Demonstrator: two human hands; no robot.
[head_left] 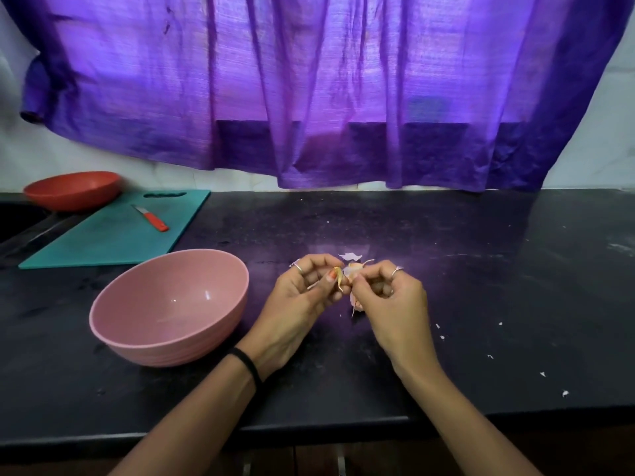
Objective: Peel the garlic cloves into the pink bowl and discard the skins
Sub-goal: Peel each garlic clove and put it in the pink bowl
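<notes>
Early stage, by the look of it: pink bowl [168, 305] at lower left of centre looks empty, no peeled cloves visible inside. A few skin scraps [350, 256] lie on the desk [481, 269] just above the hands, plus small white flecks scattered toward the lower right. So some skin is off, nothing delivered to the bowl yet, skins not discarded.

Both hands meet mid-frame, just right of the bowl, above the desk.
- Left hand [302, 290]: fingers curled, thumb and forefinger pinching a garlic clove [352, 271] with a strip of skin [339, 278] curling off it.
- Right hand [388, 290]: fingers curled, fingertips pinching the same clove from the other side, likely pulling skin. Another pale bit hangs below the hands; cannot tell if clove or loose skin.

Remaining, as a judgement: finish stripping this clove, drop it in the bowl, repeat for any others, clear the skins.

Upper left: teal cutting board [113, 235] with a red-handled knife [151, 218], red bowl [72, 190] behind it. All untouched.
</notes>
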